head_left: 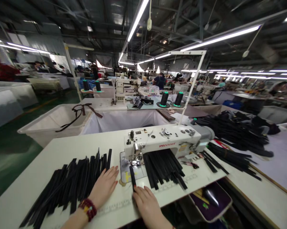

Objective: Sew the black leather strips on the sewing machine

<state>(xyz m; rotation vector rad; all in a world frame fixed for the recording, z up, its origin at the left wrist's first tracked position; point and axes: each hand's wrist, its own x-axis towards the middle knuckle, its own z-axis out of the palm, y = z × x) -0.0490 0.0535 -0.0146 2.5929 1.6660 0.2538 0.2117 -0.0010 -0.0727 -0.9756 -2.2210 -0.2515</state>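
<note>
My left hand (104, 184) lies low over the table with its fingers stretched out, at the right edge of a spread of black fabric strips (80, 178). Whether it touches the nearest strip I cannot tell. My right hand (148, 203) has its fingers closed on the near end of a single black strip (132, 178). That strip's far end reaches the presser foot (134, 163) of a white sewing machine (162, 140). A second bunch of black strips (164, 167) lies beneath the machine's arm, right of the needle.
Small scissors (190, 164) and more black strips (212, 162) lie right of the machine. Beyond the table stand a white bin (59, 117) and thread cones (164, 98). Dark fabric (239, 132) is heaped at right. An open drawer (211, 200) sits below the front edge.
</note>
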